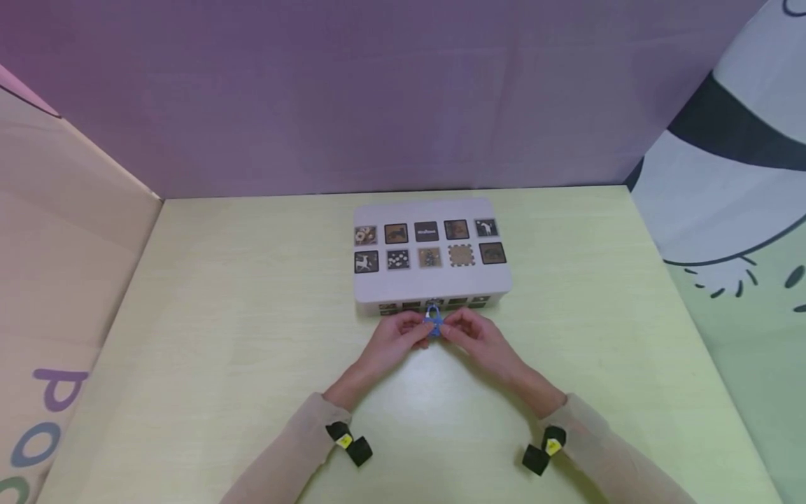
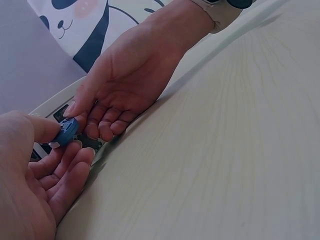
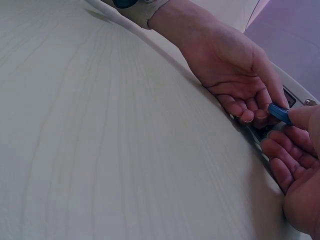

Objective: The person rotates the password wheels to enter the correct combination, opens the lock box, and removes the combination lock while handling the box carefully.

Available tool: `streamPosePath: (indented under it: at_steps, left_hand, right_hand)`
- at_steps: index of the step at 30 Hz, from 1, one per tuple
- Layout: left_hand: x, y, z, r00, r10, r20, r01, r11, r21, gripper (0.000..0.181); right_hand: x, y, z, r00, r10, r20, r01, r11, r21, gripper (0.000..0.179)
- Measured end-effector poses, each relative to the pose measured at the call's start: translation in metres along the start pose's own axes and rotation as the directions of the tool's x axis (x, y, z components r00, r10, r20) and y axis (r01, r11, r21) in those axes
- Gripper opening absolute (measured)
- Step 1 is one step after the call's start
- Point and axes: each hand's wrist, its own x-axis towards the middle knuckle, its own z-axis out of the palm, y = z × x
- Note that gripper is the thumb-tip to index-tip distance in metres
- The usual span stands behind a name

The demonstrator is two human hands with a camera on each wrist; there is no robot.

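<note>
A small blue padlock (image 1: 434,326) is at the middle of the front side of a white box (image 1: 434,281), its shackle pointing up toward the box. My left hand (image 1: 392,344) pinches the padlock's left side between thumb and fingers. From the other side my right hand (image 1: 488,346) pinches it too. In the left wrist view the padlock's blue body (image 2: 66,132) shows between both thumbs. Only its blue edge (image 3: 280,113) appears in the right wrist view. Whether the shackle passes through a clasp on the box, I cannot tell.
Small dark and brown square pictures cover the box's lid and front. It stands on a pale wooden table (image 1: 252,315), near the purple back wall (image 1: 378,98). Printed side panels border the table at left and right (image 1: 743,280).
</note>
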Motion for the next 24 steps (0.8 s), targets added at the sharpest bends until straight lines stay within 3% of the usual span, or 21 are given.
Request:
streamPosePath:
  at_steps: [24]
  left_hand:
    - [-0.0021,0.0016,-0.0022,1.0,0.002,-0.013,-0.002,0.999,0.04,0.026]
  right_hand:
    - [-0.0007,-0.0017,0.0008,1.0,0.02,-0.009,-0.02,1.0,-0.003,0.019]
